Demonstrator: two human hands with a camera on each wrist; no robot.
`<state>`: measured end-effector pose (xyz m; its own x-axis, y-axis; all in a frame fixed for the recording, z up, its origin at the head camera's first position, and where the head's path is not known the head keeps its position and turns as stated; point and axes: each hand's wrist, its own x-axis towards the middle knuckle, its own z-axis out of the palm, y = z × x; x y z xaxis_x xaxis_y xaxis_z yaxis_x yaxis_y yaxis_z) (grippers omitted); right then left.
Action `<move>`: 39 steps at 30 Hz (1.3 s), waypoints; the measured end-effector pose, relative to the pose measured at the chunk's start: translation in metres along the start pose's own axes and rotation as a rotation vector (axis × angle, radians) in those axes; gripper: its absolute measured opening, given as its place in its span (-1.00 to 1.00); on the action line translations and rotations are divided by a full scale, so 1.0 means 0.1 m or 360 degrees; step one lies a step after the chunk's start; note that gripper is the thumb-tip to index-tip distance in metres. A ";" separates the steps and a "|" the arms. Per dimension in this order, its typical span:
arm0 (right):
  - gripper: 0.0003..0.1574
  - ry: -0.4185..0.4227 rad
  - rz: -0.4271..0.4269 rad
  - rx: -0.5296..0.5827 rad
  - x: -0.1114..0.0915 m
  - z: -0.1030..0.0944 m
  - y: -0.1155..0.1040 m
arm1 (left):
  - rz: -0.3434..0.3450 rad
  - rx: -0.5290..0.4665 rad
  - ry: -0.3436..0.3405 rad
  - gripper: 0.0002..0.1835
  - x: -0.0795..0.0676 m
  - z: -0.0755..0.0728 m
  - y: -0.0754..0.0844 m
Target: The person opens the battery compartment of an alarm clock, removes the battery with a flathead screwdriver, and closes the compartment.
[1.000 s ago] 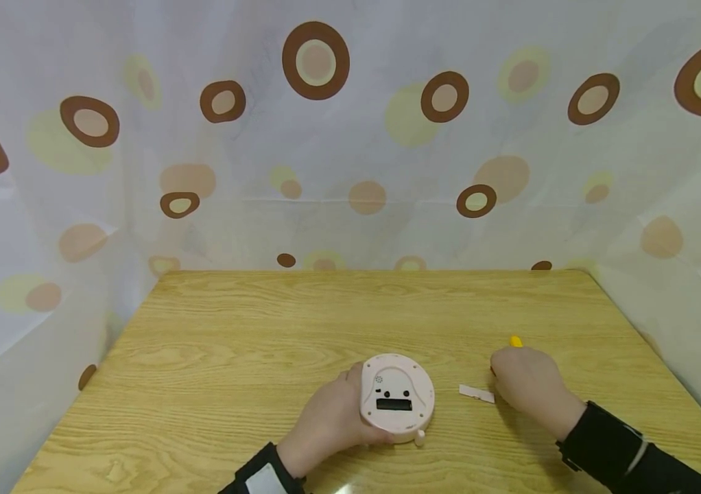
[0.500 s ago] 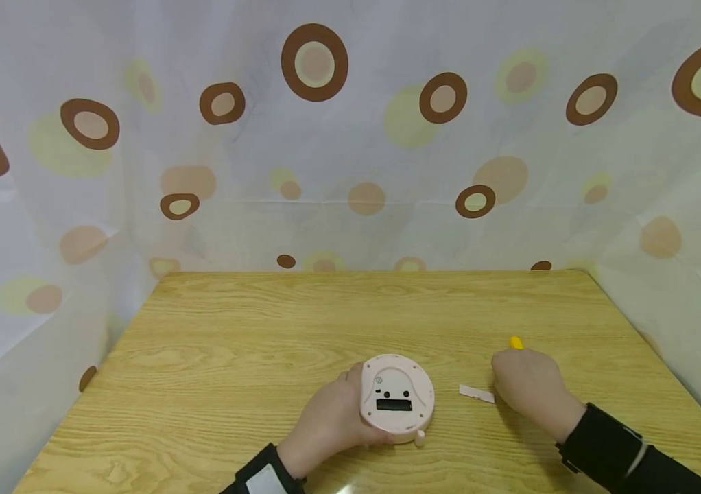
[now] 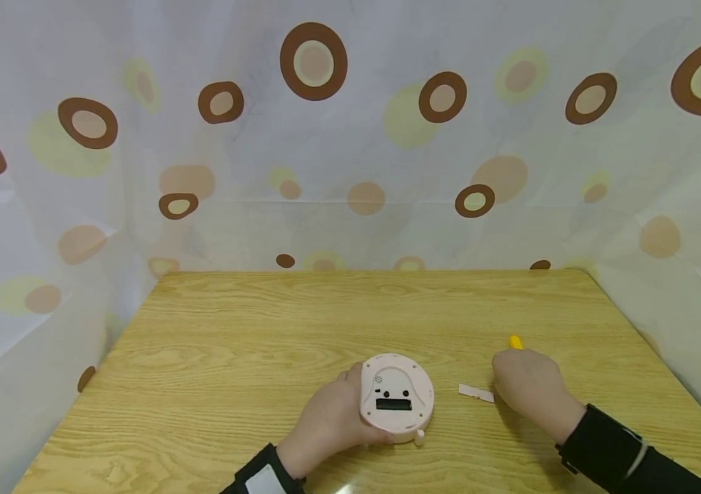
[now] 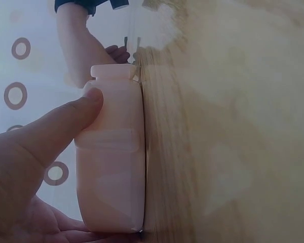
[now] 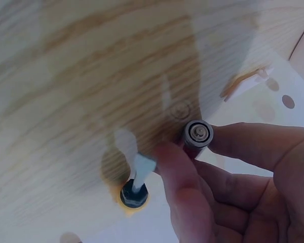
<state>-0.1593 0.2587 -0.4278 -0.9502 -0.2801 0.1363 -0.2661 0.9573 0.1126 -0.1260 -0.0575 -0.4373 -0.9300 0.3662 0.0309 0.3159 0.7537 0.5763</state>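
Note:
A round pale pink device [image 3: 396, 374] lies on the table with its back up, showing a dark rectangular battery compartment, two small black holes and a little stub at its lower edge. My left hand [image 3: 332, 415] grips it from the left; the left wrist view shows the thumb on its side wall [image 4: 109, 172]. To the right, my right hand [image 3: 529, 381] pinches a battery [image 5: 196, 137] between thumb and finger, end toward the camera and close over the table. Beside these fingers lies a screwdriver [image 5: 136, 190] with a pale tip; its yellow handle [image 3: 515, 342] shows beyond the hand.
A thin pale pink battery cover [image 3: 476, 392] lies between the device and my right hand. The wooden table [image 3: 252, 322] ends at a white curtain [image 3: 350, 137] with brown ring patterns, which stands behind it and along both sides.

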 end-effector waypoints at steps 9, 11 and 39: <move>-0.53 0.0013 0.0007 0.0007 0.00 0.00 0.01 | -0.0013 0.0002 0.0003 0.22 0.00 0.01 0.00; -0.52 0.0025 0.0007 0.0029 -0.01 0.00 0.01 | -0.0016 0.0000 -0.0002 0.22 0.01 0.01 -0.01; -0.69 -0.0191 -0.0286 0.0073 -0.05 -0.24 -0.22 | 0.0009 -0.0010 0.0008 0.22 0.02 0.04 -0.05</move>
<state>-0.1450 0.2368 -0.4078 -0.8986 -0.4388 -0.0002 -0.4374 0.8957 0.0795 -0.1284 -0.0580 -0.4434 -0.9292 0.3677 0.0379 0.3198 0.7482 0.5813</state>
